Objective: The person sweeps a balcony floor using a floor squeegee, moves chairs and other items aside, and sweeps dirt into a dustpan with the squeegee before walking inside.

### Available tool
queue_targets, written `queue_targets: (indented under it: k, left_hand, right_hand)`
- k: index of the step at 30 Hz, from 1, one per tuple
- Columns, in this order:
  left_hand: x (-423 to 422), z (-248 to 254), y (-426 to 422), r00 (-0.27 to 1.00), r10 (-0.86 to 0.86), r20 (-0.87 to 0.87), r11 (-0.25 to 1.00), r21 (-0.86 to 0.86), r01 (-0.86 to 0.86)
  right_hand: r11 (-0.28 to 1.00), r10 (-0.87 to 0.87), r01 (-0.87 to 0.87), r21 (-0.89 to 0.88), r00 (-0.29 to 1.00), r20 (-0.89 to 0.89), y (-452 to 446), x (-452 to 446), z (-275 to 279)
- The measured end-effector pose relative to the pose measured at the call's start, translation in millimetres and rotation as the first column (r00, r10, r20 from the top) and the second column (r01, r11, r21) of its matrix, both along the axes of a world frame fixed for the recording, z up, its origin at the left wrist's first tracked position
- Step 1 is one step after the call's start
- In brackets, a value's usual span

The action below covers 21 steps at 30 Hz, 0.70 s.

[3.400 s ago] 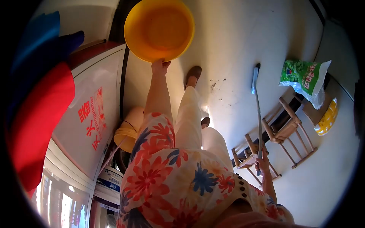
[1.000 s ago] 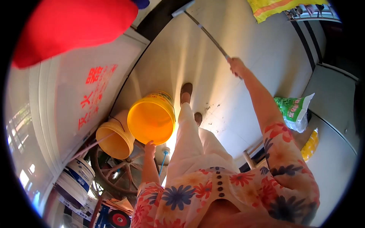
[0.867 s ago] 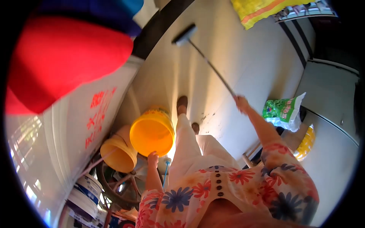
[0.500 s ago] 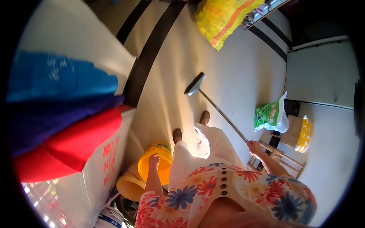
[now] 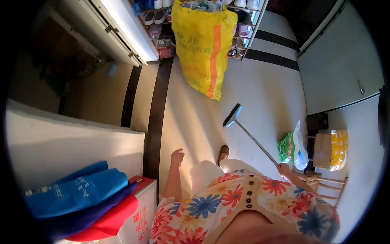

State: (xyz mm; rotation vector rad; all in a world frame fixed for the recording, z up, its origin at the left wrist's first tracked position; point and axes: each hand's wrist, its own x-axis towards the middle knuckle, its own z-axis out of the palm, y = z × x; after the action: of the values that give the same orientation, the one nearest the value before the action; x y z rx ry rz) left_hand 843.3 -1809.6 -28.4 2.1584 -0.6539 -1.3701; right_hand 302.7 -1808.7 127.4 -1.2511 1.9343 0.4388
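My right hand (image 5: 284, 170) is closed around the upper end of a broom's metal handle. The broom (image 5: 256, 142) slants out in front of me, its grey head with dark bristles (image 5: 232, 115) down at the floor. My left hand (image 5: 177, 158) hangs at my left side above the floor, fingers loosely bent, with nothing visible in it. A big, full yellow sack (image 5: 199, 49) with an orange stripe stands ahead, just beyond the broom head.
Behind the sack is a shoe rack (image 5: 243, 36). To the right are a green-and-white bag (image 5: 290, 146), a cardboard box (image 5: 322, 151), a wooden chair (image 5: 331, 185) and a pale cabinet door (image 5: 341, 69). Blue, purple and red bags (image 5: 81, 191) lie on the left, near a doorway.
I have moved forward, so the sack and shoe rack show more fully. The yellow buckets by my left hand are out of view. The broom remains in my right hand.
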Motion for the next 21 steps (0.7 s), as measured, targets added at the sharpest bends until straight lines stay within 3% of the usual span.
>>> queue_targets:
  k: [4, 6, 8, 10, 12, 14, 16, 18, 21]
  left_hand:
    - [-14.5, 31.4, -142.7, 0.986, -0.158, 0.044, 0.940, -0.298, 0.164]
    - [-23.5, 71.3, -210.2, 0.979, -0.172, 0.113, 0.857, -0.473, 0.205]
    - [-26.1, 101.6, -280.7, 0.960, -0.203, 0.191, 0.790, -0.547, 0.276]
    - [-38.3, 161.3, -346.4, 0.888, -0.246, 0.389, 0.727, -0.532, 0.434]
    - [-57.0, 202.4, -409.4, 0.904, -0.217, 0.368, 0.708, -0.579, 0.405]
    - [-71.5, 225.3, -470.1, 0.834, -0.151, 0.532, 0.448, -0.715, 0.537]
    - [-87.5, 253.4, -523.4, 0.655, 0.082, 0.751, 0.299, -0.646, 0.703]
    - [-95.7, 270.8, -572.2, 0.480, 0.229, 0.847, 0.209, -0.524, 0.826]
    - [-99.9, 277.2, -612.4, 0.271, 0.079, 0.959, 0.370, -0.281, 0.886]
  right_hand:
    - [0.995, -0.052, 0.052, -0.088, 0.999, 0.000, -52.7, -23.2, -3.0]
    - [0.996, -0.047, 0.046, -0.078, 0.999, -0.011, -79.4, -40.2, -12.7]
    - [0.996, -0.061, 0.057, -0.065, 0.997, -0.055, -111.8, -44.8, -12.0]
    - [0.997, -0.058, 0.056, -0.057, 0.997, -0.045, -143.5, -41.3, -1.1]
    - [0.994, 0.027, -0.035, -0.106, 0.996, -0.083, -171.7, -50.3, 2.6]
    - [0.989, 0.018, -0.038, -0.142, 0.991, -0.135, -187.6, -72.9, -16.5]
    - [0.985, 0.020, -0.049, -0.168, 0.986, -0.168, -211.0, -72.4, -8.3]
    - [0.972, 0.070, -0.105, -0.210, 0.984, -0.167, -225.6, -88.5, -16.8]
    - [0.951, 0.098, -0.147, -0.272, 0.978, -0.184, -254.5, -105.3, -12.5]
